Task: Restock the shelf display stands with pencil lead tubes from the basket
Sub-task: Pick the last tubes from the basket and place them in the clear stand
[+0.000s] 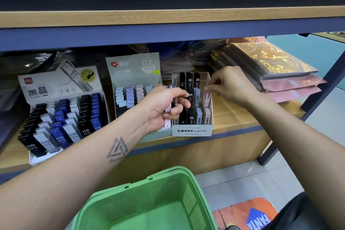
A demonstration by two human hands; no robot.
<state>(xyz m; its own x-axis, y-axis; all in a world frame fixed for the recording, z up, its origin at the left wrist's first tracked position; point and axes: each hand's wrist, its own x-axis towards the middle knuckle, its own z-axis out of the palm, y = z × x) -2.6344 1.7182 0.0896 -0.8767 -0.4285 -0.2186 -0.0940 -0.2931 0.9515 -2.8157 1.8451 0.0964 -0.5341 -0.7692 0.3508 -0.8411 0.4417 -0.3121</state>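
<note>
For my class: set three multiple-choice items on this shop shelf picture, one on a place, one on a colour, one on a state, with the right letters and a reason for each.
1. Where does the clear MONO graph MG display stand sit among the three stands on the wooden shelf?
A. leftmost
B. middle
C. rightmost

2. What colour is the slotted plastic basket?
A. green
B. red
C. black

3. What is the left hand doing?
A. resting flat on the shelf
B. gripping several lead tubes
C. hanging empty

Answers:
1. C, as the black-and-blue HB 0.5 stand and the grey-green 0.7 stand lie to its left.
2. A, its walls are light green.
3. B, its fingers curl round a pink lead tube and others, while the right hand pinches a pink tube at the stand.
</note>
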